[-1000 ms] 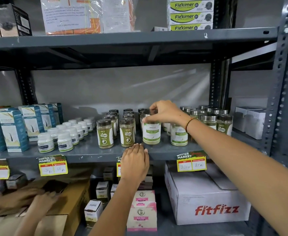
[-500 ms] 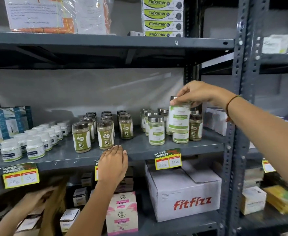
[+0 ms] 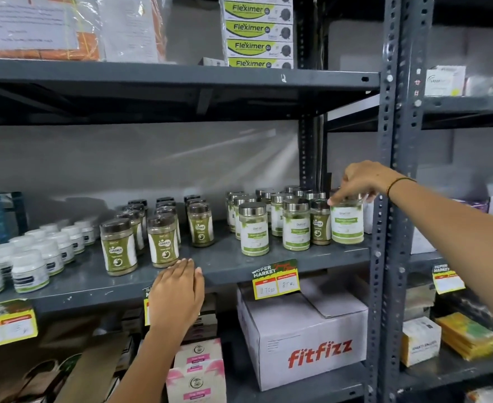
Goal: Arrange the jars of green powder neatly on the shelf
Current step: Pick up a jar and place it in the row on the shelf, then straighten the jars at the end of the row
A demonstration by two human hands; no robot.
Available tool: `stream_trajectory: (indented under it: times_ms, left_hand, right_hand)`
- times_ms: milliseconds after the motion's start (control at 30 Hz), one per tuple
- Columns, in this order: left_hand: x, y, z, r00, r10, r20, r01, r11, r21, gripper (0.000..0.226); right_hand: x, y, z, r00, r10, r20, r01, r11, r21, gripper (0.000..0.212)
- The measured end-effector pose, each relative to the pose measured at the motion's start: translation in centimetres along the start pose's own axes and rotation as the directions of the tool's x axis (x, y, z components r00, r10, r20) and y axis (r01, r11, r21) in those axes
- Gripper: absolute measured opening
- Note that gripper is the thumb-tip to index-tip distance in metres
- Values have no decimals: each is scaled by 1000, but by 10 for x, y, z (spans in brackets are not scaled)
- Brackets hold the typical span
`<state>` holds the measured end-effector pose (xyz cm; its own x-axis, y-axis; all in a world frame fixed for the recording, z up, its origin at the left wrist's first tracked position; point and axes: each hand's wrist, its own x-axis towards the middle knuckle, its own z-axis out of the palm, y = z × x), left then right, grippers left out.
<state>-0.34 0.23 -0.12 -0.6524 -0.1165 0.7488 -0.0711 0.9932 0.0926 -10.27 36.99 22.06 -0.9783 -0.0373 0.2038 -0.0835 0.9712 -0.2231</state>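
Lower shelf: pink boxes [image 3: 197,370] nearest, a white carton [image 3: 303,335] printed "fitfizz" to their right.
Shelf edge: yellow price tags [image 3: 276,280] hang off the front lip of the grey shelf [image 3: 230,266].
Left hand [image 3: 177,292]: palm down, fingers straight and together, lying flat on the front lip; it grips nothing.
Front row: brown-capped jars [image 3: 118,247] just beyond the left fingertips; small white bottles [image 3: 30,270] further left.
Green powder jars [image 3: 254,229]: silver caps, white-and-green labels, standing upright in rows at the right half of the shelf.
End jar [image 3: 347,223]: upright on the shelf at the right end of the row, close to the perforated post [image 3: 385,199].
Right hand [image 3: 358,181]: reaches in from the right, wrist above the cap, fingertips curled down onto the end jar's lid; firm grip or light touch, cannot tell.
Top shelf: stacked green "Fleximer" boxes [image 3: 258,33], wrapped bundle [image 3: 65,24] left.
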Motion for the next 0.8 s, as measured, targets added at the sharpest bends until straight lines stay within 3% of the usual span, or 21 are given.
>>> stream_trajectory:
  times_ms: [300,600,800]
  left_hand:
    - [1,-2,-1,1000,20,6,-20,999,36,46]
    - [0,1,-5,1000,3,10,-3,999,43,42]
    - [-1,4,-7,1000,-3,24,2,999,50,42]
  right_hand:
    - [19,2,18,994,80,79,-73,994,-86,60]
    - [23,4,28,989,113,96,-108,993,-51,62]
    - [12,-4,24,997,67,40,-55,966,-254,84]
